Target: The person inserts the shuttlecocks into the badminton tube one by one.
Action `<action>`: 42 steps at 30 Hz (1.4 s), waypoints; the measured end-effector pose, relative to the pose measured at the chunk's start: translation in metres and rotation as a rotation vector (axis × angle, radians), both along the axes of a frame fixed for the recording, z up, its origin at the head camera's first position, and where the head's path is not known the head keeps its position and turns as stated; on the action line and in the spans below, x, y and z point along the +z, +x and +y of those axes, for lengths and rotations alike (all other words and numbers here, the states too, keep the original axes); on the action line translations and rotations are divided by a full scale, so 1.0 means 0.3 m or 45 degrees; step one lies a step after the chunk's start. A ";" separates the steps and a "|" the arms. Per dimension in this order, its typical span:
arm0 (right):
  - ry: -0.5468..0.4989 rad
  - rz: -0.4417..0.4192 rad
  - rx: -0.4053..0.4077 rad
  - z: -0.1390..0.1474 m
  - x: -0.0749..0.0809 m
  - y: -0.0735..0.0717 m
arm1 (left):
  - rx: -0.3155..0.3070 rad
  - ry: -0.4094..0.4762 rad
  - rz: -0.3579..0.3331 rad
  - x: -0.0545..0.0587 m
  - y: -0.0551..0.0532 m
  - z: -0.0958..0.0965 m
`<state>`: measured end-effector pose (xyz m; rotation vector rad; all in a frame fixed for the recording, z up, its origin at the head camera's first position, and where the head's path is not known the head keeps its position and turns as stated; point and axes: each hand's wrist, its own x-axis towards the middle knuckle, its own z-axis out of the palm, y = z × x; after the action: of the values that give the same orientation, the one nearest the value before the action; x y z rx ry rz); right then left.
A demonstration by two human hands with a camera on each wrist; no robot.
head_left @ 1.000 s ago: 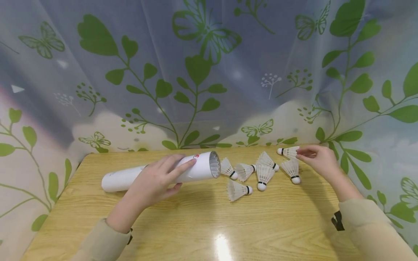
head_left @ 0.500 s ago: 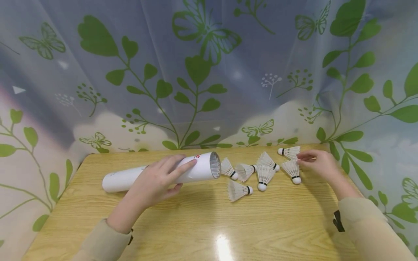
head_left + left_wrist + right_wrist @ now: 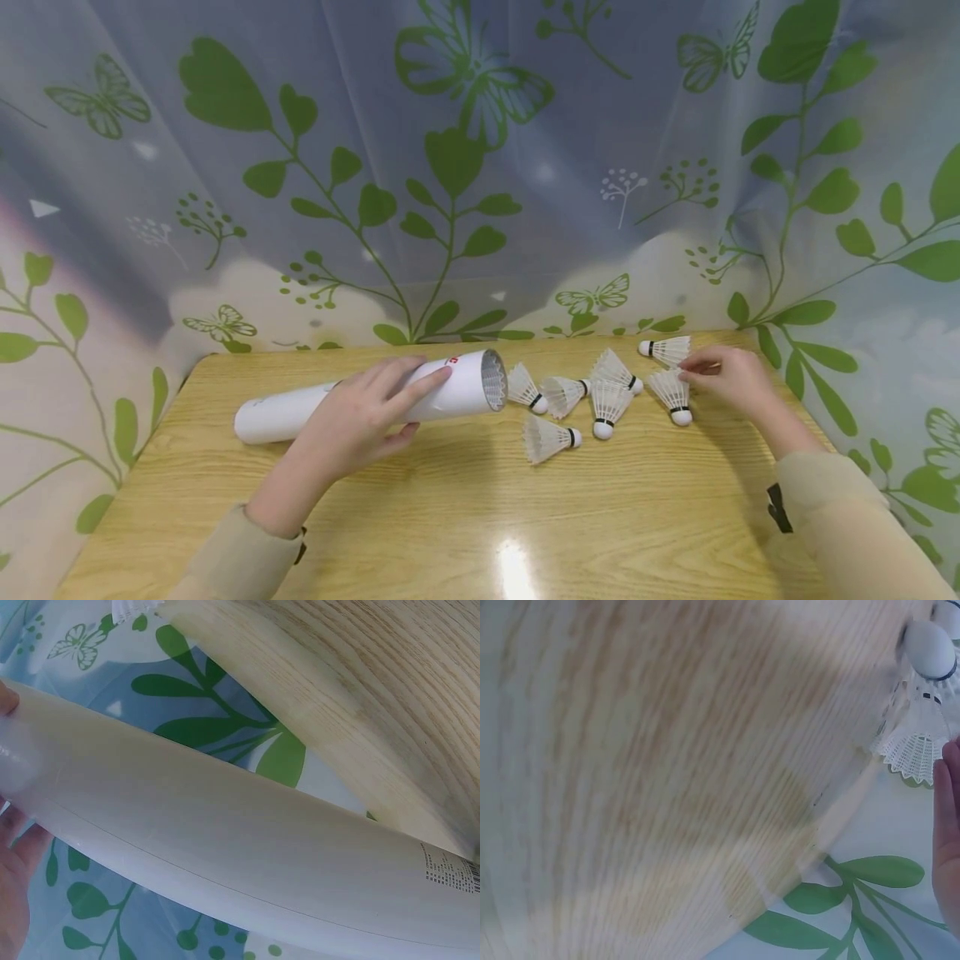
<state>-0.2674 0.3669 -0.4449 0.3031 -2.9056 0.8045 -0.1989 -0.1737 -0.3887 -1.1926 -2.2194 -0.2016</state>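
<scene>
My left hand (image 3: 360, 408) grips a white shuttlecock tube (image 3: 453, 387), palm from above, index finger along it. The tube lies slanted, its open end (image 3: 493, 379) facing right with feathers showing inside. In the left wrist view the plain tube (image 3: 225, 832) runs past my fingertips (image 3: 34, 847). My right hand (image 3: 731, 379) pinches the feather rim of a shuttlecock (image 3: 672, 396) at the right end of the group, whose cork points toward me. Another shuttlecock (image 3: 666, 351) lies just behind it. In the right wrist view my fingers (image 3: 946, 802) are beside a feather skirt (image 3: 915, 754).
Several more shuttlecocks lie between the tube and my right hand, among them one nearest me (image 3: 550, 439) and one leaning close to others (image 3: 609, 408). They rest on a wooden table (image 3: 450, 517). A leaf-patterned curtain (image 3: 525, 208) rises behind its back edge.
My right hand has shifted slightly down from the rear shuttlecock to the feather rim of the nearer one. My left hand and the tube stay put.
</scene>
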 end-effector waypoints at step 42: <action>-0.486 0.108 0.089 -0.322 0.306 0.114 | 0.008 -0.005 -0.002 0.001 -0.003 0.004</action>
<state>-0.2332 0.2702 -0.3531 0.3881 -2.6015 1.2947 -0.1999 -0.1724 -0.3885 -1.1874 -2.2255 -0.1961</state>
